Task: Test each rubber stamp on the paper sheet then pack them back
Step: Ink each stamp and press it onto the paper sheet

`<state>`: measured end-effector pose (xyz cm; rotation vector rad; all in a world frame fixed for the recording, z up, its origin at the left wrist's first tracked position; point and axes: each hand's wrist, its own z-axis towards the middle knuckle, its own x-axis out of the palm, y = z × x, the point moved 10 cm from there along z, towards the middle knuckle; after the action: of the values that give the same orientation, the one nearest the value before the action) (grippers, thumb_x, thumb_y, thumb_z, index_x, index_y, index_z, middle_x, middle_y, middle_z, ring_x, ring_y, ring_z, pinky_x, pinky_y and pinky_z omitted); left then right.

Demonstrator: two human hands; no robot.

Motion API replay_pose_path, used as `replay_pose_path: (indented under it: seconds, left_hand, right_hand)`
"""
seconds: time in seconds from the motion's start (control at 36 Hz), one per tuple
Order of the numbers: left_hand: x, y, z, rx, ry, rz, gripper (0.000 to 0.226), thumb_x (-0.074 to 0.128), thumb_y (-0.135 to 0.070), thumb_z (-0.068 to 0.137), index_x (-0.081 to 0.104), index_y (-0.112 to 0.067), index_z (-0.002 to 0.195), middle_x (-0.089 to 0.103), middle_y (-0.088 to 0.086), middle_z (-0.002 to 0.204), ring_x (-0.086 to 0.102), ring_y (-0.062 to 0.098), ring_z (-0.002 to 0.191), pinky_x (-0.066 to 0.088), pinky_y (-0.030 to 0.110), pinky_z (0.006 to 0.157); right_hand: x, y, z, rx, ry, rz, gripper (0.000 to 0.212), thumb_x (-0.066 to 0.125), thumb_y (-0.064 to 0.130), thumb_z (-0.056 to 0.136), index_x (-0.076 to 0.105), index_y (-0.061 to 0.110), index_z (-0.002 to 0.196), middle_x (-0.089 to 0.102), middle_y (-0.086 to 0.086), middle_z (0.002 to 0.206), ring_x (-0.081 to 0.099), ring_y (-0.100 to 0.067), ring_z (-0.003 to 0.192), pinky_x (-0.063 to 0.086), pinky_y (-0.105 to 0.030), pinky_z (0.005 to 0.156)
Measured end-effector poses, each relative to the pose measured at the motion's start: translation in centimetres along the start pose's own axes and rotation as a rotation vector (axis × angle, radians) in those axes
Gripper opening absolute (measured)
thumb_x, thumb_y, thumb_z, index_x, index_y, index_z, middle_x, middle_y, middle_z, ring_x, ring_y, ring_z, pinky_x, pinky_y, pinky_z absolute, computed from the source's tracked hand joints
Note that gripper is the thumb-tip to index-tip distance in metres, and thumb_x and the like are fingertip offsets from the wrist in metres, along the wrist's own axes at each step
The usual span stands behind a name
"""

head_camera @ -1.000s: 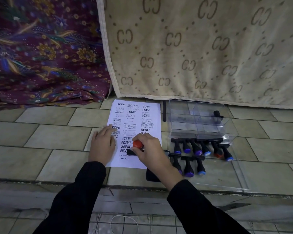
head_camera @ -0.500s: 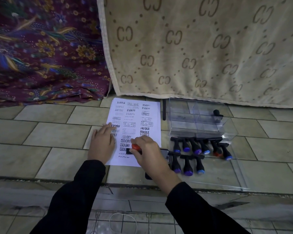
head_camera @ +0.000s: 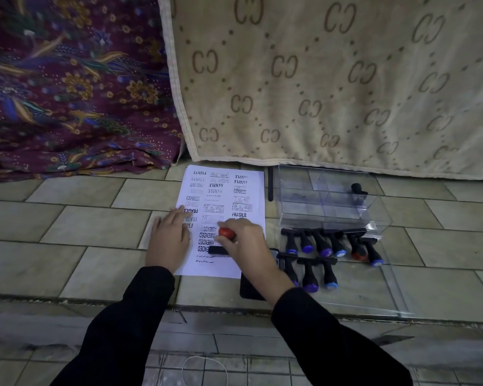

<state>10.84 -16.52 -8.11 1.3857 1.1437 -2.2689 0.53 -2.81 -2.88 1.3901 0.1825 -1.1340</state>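
A white paper sheet [head_camera: 223, 196] covered with printed words lies on the tiled floor. My left hand [head_camera: 168, 240] rests flat on its left edge, fingers straight. My right hand [head_camera: 248, 243] grips a black rubber stamp with a red knob [head_camera: 226, 233], its base down on the lower part of the sheet. Several black stamps with blue, purple and red ends [head_camera: 329, 246] lie in two rows to the right. Behind them stands a clear plastic box [head_camera: 299, 207] with one black stamp [head_camera: 357, 192] inside.
A black ink pad [head_camera: 248, 288] lies partly under my right wrist. A clear lid [head_camera: 374, 291] lies flat under the loose stamps. A beige patterned blanket [head_camera: 318, 79] and a purple floral cloth [head_camera: 67, 79] hang behind. A floor step edge [head_camera: 67, 302] runs in front.
My right hand with the red-knobbed stamp has shifted slightly over the lower part of the sheet and tilted a little. My left hand stays flat on the paper.
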Motion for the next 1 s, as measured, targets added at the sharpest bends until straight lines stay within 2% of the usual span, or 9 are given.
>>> replay_pose_path:
  seconds: [0.06, 0.14, 0.19, 0.36, 0.44, 0.64, 0.78, 0.86, 1.0]
  left_hand:
    - [0.1, 0.1, 0.1, 0.003, 0.001, 0.003, 0.037, 0.045, -0.004, 0.091, 0.057, -0.015, 0.124, 0.047, 0.004, 0.144, 0.039, 0.018, 0.136, 0.026, 0.047, 0.111]
    - [0.1, 0.2, 0.1, 0.007, -0.007, -0.011, 0.037, 0.046, -0.003, 0.09, 0.058, -0.015, 0.123, 0.048, 0.004, 0.143, 0.04, 0.017, 0.136, 0.025, 0.046, 0.112]
    - [0.2, 0.3, 0.0, 0.007, -0.011, -0.017, 0.037, 0.046, -0.004, 0.091, 0.058, -0.015, 0.123, 0.048, 0.004, 0.143, 0.04, 0.017, 0.136, 0.025, 0.046, 0.113]
    - [0.3, 0.7, 0.2, -0.004, -0.009, -0.026, 0.037, 0.046, -0.004, 0.091, 0.058, -0.017, 0.123, 0.049, 0.002, 0.142, 0.04, 0.015, 0.135, 0.025, 0.047, 0.113]
    - [0.3, 0.7, 0.2, -0.005, -0.014, -0.027, 0.037, 0.046, -0.004, 0.09, 0.059, -0.016, 0.122, 0.05, 0.002, 0.141, 0.041, 0.016, 0.134, 0.026, 0.047, 0.112]
    - [0.2, 0.4, 0.1, -0.011, -0.013, -0.029, 0.036, 0.046, -0.004, 0.091, 0.059, -0.016, 0.122, 0.05, 0.002, 0.142, 0.041, 0.017, 0.134, 0.026, 0.047, 0.111]
    - [0.1, 0.4, 0.1, -0.014, -0.011, -0.027, 0.036, 0.045, -0.005, 0.091, 0.059, -0.017, 0.122, 0.049, 0.001, 0.142, 0.041, 0.016, 0.134, 0.025, 0.046, 0.112]
    - [0.1, 0.3, 0.1, -0.005, -0.012, -0.023, 0.036, 0.045, -0.004, 0.091, 0.059, -0.016, 0.122, 0.049, 0.002, 0.142, 0.041, 0.016, 0.134, 0.025, 0.046, 0.112]
    - [-0.1, 0.1, 0.1, 0.014, -0.024, -0.017, 0.035, 0.046, -0.002, 0.09, 0.06, -0.014, 0.12, 0.051, 0.003, 0.14, 0.043, 0.016, 0.133, 0.028, 0.046, 0.11]
  right_hand:
    - [-1.3, -1.0, 0.9, 0.08, -0.053, 0.044, 0.031, 0.073, 0.028, 0.081, 0.068, 0.016, 0.11, 0.068, -0.005, 0.103, 0.06, -0.013, 0.087, 0.045, -0.017, 0.083]
    - [-4.8, -2.5, 1.5, 0.165, -0.211, 0.144, 0.028, 0.076, 0.027, 0.078, 0.07, 0.018, 0.103, 0.069, -0.003, 0.093, 0.064, -0.014, 0.079, 0.055, -0.029, 0.08]
    - [-6.9, -3.1, 1.5, 0.194, -0.271, 0.207, 0.026, 0.076, 0.026, 0.078, 0.07, 0.019, 0.102, 0.068, 0.001, 0.087, 0.066, -0.016, 0.079, 0.056, -0.031, 0.077]
    - [-10.4, -4.6, 0.2, 0.248, -0.296, 0.348, 0.019, 0.075, 0.023, 0.079, 0.066, 0.025, 0.096, 0.07, 0.002, 0.085, 0.068, -0.014, 0.078, 0.054, -0.017, 0.071]
    - [-10.6, -5.1, -0.9, 0.261, -0.263, 0.359, 0.018, 0.075, 0.024, 0.079, 0.065, 0.028, 0.095, 0.07, 0.003, 0.088, 0.067, -0.012, 0.081, 0.054, -0.02, 0.073]
    - [-10.6, -6.0, -3.2, 0.256, -0.257, 0.358, 0.019, 0.075, 0.025, 0.078, 0.067, 0.03, 0.094, 0.07, 0.01, 0.086, 0.066, -0.001, 0.077, 0.051, -0.01, 0.069]
    - [-12.1, -6.5, -3.8, 0.266, -0.312, 0.371, 0.021, 0.074, 0.022, 0.079, 0.066, 0.026, 0.097, 0.069, 0.008, 0.087, 0.066, -0.001, 0.077, 0.054, -0.014, 0.067]
    - [-14.3, -6.9, -4.6, 0.263, -0.362, 0.301, 0.026, 0.072, 0.02, 0.08, 0.063, 0.031, 0.102, 0.066, 0.013, 0.088, 0.064, 0.003, 0.076, 0.053, -0.011, 0.067]
    - [-18.1, -8.5, -7.1, 0.271, -0.462, 0.101, 0.023, 0.072, 0.02, 0.079, 0.061, 0.032, 0.095, 0.062, 0.016, 0.088, 0.063, -0.001, 0.08, 0.051, -0.016, 0.066]
